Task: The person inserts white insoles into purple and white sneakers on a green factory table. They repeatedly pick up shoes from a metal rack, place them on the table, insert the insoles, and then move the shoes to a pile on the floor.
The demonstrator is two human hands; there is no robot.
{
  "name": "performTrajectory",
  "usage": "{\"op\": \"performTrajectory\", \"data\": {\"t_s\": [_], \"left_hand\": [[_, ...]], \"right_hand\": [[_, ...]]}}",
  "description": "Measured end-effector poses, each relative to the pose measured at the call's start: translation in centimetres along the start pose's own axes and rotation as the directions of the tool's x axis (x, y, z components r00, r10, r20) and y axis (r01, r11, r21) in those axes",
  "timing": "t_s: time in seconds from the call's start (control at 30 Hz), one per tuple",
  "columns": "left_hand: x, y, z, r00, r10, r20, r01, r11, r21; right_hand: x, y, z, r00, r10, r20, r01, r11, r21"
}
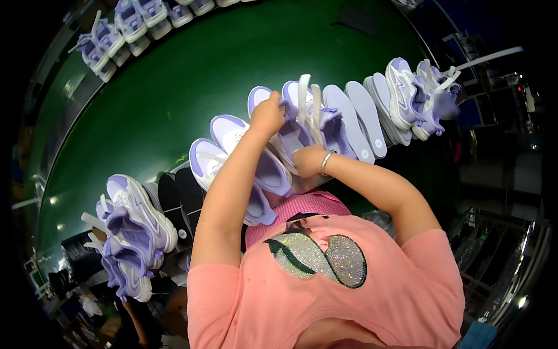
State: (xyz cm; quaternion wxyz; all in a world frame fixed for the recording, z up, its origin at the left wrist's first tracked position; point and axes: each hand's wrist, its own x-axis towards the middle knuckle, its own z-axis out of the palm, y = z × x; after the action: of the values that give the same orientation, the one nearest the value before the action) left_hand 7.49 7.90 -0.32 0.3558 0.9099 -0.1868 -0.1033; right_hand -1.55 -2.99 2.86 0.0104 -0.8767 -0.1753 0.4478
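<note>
A white and lavender sneaker (294, 138) lies in front of me, its toe pointing away. My left hand (268, 115) is closed on its upper near the tongue. At the heel end, my right hand (309, 160) has its fingers curled into the opening and round the edge; its fingertips are partly hidden. A light insole seems to lie inside, though I see only part of it. Touching it on the right is another sneaker (334, 131) with its pale tongue strap standing up. To the left, two more sneakers (224, 131) are partly covered by my left forearm.
Grey insoles (351, 123) lie in a row to the right, before more sneakers (404, 96). At the left are black insoles (170, 198) and a stack of sneakers (136, 227). Beyond the green work surface (174, 81), a row of sneakers (131, 20) stands at the far left.
</note>
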Motion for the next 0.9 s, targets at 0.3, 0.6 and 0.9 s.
{"op": "performTrajectory", "data": {"t_s": [0.3,0.6,0.9], "left_hand": [[-0.7,0.5,-1.3,0.998,-0.025,0.058,0.031,0.993,-0.114],[-1.3,10.4,-1.0,0.873,0.433,-0.225,-0.417,0.901,0.115],[-0.1,9.2,3.0,0.995,0.035,-0.095,-0.077,0.873,-0.482]], "right_hand": [[-4.0,2.1,0.7,0.751,-0.234,-0.617,0.355,0.932,0.079],[-4.5,19.3,6.4,0.367,0.597,-0.714,-0.234,0.801,0.55],[-4.3,19.7,6.5,0.397,0.691,-0.604,-0.379,0.722,0.578]]}}
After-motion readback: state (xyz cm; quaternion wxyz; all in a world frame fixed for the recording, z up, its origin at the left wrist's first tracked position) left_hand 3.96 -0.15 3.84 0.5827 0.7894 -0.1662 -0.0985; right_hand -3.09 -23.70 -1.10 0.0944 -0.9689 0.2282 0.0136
